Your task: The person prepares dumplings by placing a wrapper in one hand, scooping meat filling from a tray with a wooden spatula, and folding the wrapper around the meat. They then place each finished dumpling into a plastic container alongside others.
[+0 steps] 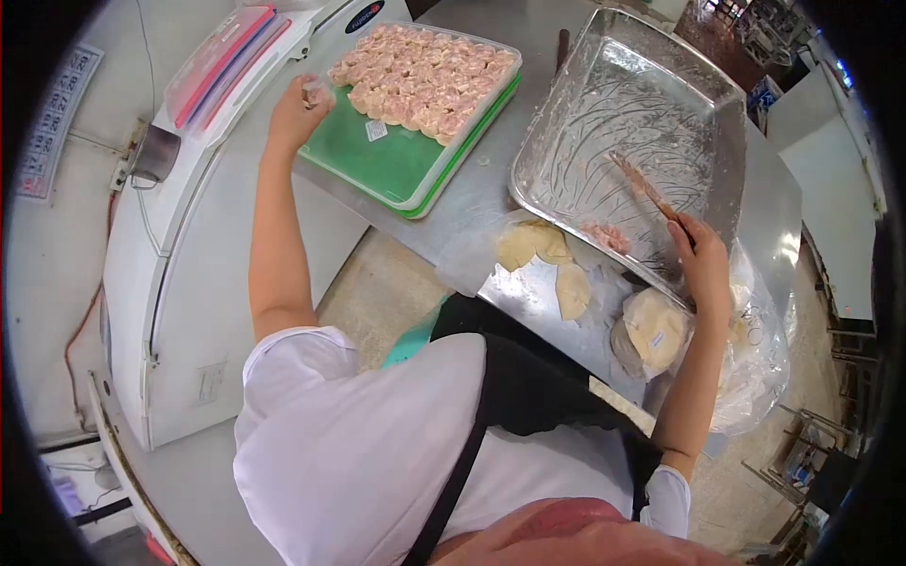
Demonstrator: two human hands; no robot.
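Note:
My left hand (pixel 300 111) is at the left edge of a shallow plastic tray (pixel 408 202), its fingers closed around a small pale pink dumpling (pixel 322 95). Rows of similar meat-filled dumplings (pixel 425 75) cover the far part of the tray, and its green bottom shows in the near part. My right hand (pixel 706 262) grips a narrow wooden spatula (pixel 645 187) over a deep metal pan (pixel 630 71). The pan's bottom is smeared with filling, and a small lump of pink minced meat (pixel 607 237) lies at its near side.
Round dough wrappers (pixel 572 291) lie on the metal table (pixel 453 231) before the pan. A bagged wrapper stack (pixel 653 330) sits near my right forearm, beside clear plastic bags (pixel 755 368). A white freezer (pixel 226 274) with coloured lids (pixel 222 66) on top stands at left.

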